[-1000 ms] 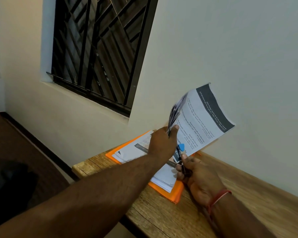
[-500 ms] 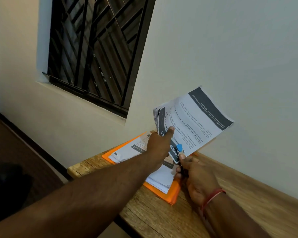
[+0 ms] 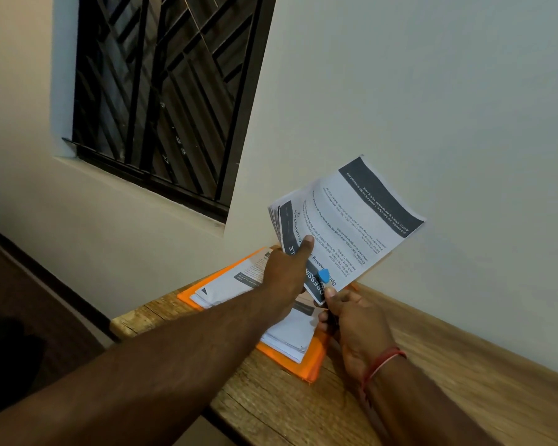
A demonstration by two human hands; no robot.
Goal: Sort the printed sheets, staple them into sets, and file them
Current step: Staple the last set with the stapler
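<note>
A set of printed sheets (image 3: 348,220) with dark header bars is held up above the table. My left hand (image 3: 287,272) grips its left edge, thumb pressed on the front page. My right hand (image 3: 351,320) grips a small stapler (image 3: 323,275) with a blue tip, clamped over the lower corner of the set. Below them an orange folder (image 3: 313,365) lies on the wooden table (image 3: 432,381) with a stack of printed sheets (image 3: 287,336) on top of it.
The table runs along a pale wall (image 3: 432,107). A window with a dark metal grille (image 3: 162,91) is at the upper left. The dark floor (image 3: 20,310) lies to the left of the table's end.
The pages, fanned open a second ago, have closed into a flat set. My left thumb now lies on the front page. The stapler stays at the lower corner.
</note>
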